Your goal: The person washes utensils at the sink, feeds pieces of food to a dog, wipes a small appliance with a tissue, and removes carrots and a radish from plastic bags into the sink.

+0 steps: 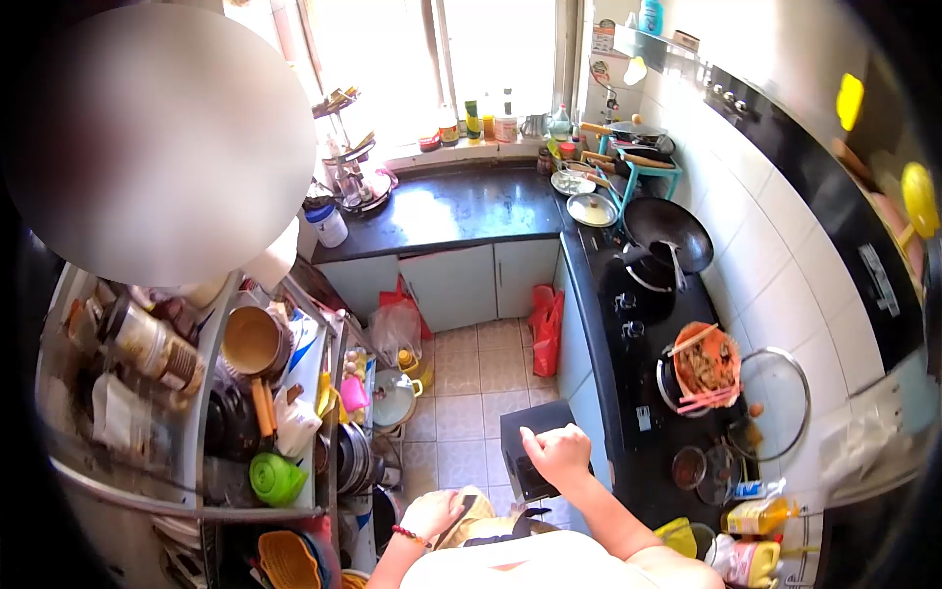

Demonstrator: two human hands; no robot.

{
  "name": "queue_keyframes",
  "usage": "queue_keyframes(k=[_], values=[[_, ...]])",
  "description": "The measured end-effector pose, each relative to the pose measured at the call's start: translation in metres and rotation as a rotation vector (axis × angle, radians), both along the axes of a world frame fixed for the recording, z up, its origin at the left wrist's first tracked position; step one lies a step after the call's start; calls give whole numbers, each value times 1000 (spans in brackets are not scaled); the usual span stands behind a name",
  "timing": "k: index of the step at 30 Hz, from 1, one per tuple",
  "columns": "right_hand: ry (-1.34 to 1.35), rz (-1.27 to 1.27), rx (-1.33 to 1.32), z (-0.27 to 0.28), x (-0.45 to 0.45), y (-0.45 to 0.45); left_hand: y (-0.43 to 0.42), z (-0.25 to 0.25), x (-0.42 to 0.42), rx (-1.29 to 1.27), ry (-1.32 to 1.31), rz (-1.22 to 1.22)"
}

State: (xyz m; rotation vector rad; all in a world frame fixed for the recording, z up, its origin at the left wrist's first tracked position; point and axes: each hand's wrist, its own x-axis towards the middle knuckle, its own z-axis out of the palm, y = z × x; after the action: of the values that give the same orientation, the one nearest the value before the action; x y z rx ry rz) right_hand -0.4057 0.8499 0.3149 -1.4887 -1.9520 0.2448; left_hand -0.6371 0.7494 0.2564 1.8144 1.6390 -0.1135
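Note:
My left hand (pixel 429 514), with a red bead bracelet at the wrist, is low in the view beside a tan and dark item (pixel 474 510) close to my body. Its fingers are bent against that item's edge, and their grip is hard to make out. Farther right, my right hand (pixel 559 455) is over a black box-like object (pixel 520 447), its thumb pointing up-left and its other fingers curled out of sight. Whether this hand grips the black object cannot be seen.
A stove along the right counter bears a wok (pixel 669 234) and an orange dish of food (pixel 705 365). Shelves on the left hold a brown pot (pixel 252 340) and a green bowl (pixel 278 478). Bags (pixel 547 329) and a lidded pot (pixel 393 398) stand low down.

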Motion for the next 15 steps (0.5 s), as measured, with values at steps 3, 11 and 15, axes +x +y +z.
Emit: queue_keyframes(k=[3,11,15], values=[[26,-68,-41,-15,0,60,66,-16,-13,-84,69,-43],[36,-167,-261,-17,-32,258,288,-38,-78,44,215,-44],[63,-216,-193,6,-48,372,395,-4,-106,444,15,24]])
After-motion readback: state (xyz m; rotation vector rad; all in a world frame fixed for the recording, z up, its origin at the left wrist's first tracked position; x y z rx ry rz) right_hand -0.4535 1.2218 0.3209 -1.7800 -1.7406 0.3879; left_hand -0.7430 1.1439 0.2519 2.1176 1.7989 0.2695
